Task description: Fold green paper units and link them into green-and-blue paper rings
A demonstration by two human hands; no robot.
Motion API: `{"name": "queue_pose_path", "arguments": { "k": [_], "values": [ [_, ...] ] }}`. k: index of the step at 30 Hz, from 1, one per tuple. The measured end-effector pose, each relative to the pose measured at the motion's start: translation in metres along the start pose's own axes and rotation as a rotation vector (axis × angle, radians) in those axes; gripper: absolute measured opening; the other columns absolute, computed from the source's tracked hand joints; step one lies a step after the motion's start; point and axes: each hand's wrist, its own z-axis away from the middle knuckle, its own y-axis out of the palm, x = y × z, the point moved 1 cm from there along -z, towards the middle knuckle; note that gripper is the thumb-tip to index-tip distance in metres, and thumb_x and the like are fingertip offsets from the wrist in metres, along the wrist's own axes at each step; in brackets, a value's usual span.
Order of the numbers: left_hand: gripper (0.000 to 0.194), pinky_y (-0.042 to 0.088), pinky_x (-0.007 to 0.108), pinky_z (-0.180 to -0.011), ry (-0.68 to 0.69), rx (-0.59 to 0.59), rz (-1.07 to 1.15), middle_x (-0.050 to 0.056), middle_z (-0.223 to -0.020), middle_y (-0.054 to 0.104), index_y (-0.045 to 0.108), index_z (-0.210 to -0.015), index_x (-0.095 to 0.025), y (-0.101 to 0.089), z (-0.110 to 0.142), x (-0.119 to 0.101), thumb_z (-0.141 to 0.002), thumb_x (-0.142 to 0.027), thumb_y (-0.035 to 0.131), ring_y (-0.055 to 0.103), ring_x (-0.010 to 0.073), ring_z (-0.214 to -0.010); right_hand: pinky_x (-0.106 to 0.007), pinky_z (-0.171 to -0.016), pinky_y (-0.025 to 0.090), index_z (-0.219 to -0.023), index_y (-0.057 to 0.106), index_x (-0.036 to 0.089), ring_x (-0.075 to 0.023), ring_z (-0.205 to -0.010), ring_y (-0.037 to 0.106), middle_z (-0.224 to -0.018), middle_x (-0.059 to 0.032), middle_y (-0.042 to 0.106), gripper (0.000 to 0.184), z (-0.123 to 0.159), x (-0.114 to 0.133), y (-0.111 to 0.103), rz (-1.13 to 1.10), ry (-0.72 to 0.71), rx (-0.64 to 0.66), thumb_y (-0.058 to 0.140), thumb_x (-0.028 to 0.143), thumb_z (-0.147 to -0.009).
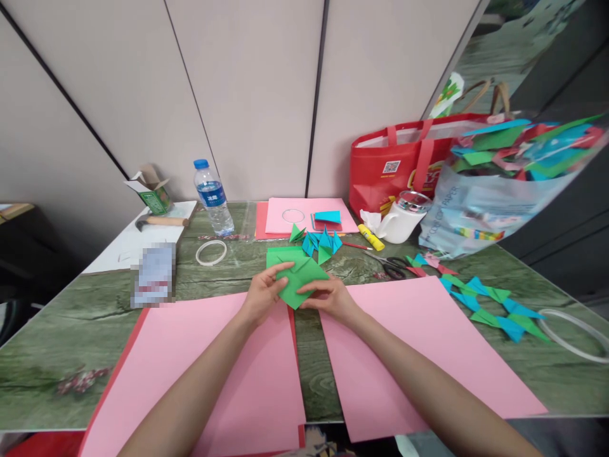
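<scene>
In the head view, the fingers of the left hand point(267, 292) and of the right hand point(332, 298) are narrow and hold one folded green paper point(301, 284) between them, one hand at each side. Just beyond the fingers there are small green and blue folded pieces point(325, 244). Farther beyond lie pink sheets point(304, 206). To the right of the fingers are scissors point(394, 266), a yellow glue stick point(371, 237) and a white mug point(403, 219). To the left of them are a white ring point(211, 252), a water bottle point(214, 200) and a hammer point(164, 221). Large pink paper point(228, 368) lies under the left forearm, and another pink sheet point(419, 343) under the right one.
</scene>
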Motion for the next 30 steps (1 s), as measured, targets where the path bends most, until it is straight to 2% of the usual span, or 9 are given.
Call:
{"name": "queue_pose_path", "arguments": {
  "k": [3,7,11,16,20,25,30],
  "values": [
    [0.044,0.046,0.025,-0.068,0.014,0.013,-0.054,0.007,-0.089,0.066,0.062,-0.107,-0.016,0.0,0.001,0.0,-0.065,-0.025,0.071,0.06,0.0155,-0.076,-0.029,-0.059,0.047,-0.066,0.069,0.022,-0.0173,-0.061,0.06,-0.063,-0.0007,0.067,0.017,0.0,0.001,0.0,-0.054,0.089,-0.022,0.074,0.037,-0.059],
    [0.057,0.045,0.026,-0.069,0.029,0.059,-0.135,0.007,-0.088,0.065,0.057,-0.115,-0.018,0.004,0.003,-0.002,-0.062,-0.025,0.073,0.059,0.0172,-0.078,-0.026,-0.049,0.045,-0.061,0.063,0.019,-0.0149,-0.05,0.058,-0.055,-0.0006,0.065,0.02,-0.001,0.002,0.001,-0.16,0.221,-0.144,0.069,0.039,-0.064],
    [0.056,0.044,0.027,-0.071,0.018,0.071,-0.141,0.007,-0.084,0.065,0.055,-0.118,-0.017,0.007,0.005,-0.004,-0.066,-0.031,0.07,0.059,0.0173,-0.078,-0.026,-0.049,0.045,-0.061,0.06,0.019,-0.0151,-0.05,0.058,-0.053,-0.0009,0.064,0.023,-0.001,0.002,0.004,-0.23,0.277,-0.238,0.07,0.039,-0.062],
    [0.055,0.042,0.028,-0.079,0.103,0.042,-0.243,0.007,-0.1,0.064,0.058,-0.115,-0.019,0.01,0.007,-0.004,-0.063,-0.028,0.072,0.056,0.02,-0.093,-0.026,-0.05,0.045,-0.064,0.058,0.019,-0.0155,-0.051,0.059,-0.054,-0.0002,0.063,0.026,0.0,0.005,0.006,-0.257,0.298,-0.283,0.071,0.042,-0.06],
    [0.051,0.04,0.028,-0.084,0.153,-0.008,-0.291,0.007,-0.103,0.064,0.061,-0.11,-0.018,0.011,0.006,-0.002,-0.061,-0.026,0.074,0.053,0.0225,-0.1,-0.026,-0.051,0.044,-0.064,0.056,0.019,-0.0151,-0.051,0.058,-0.053,0.0002,0.061,0.027,0.001,0.011,0.007,-0.241,0.301,-0.306,0.07,0.042,-0.062],
    [0.049,0.043,0.026,-0.073,0.119,-0.045,-0.283,0.004,-0.086,0.067,0.062,-0.109,-0.018,0.01,0.005,0.002,-0.062,-0.028,0.072,0.058,0.0179,-0.083,-0.025,-0.049,0.045,-0.071,0.053,0.021,-0.0137,-0.049,0.057,-0.055,0.0039,0.056,0.026,0.002,0.01,0.01,-0.302,0.277,-0.357,0.071,0.038,-0.061],
    [0.05,0.039,0.02,-0.056,0.106,-0.071,-0.34,-0.002,-0.062,0.058,0.059,-0.113,-0.017,0.007,0.005,0.007,-0.066,-0.028,0.07,0.05,0.0099,-0.059,-0.026,-0.053,0.048,-0.073,0.058,0.021,-0.0134,-0.055,0.059,-0.068,0.0013,0.059,0.021,0.003,0.01,0.012,-0.313,0.239,-0.312,0.068,0.037,-0.065]
  ]
}}
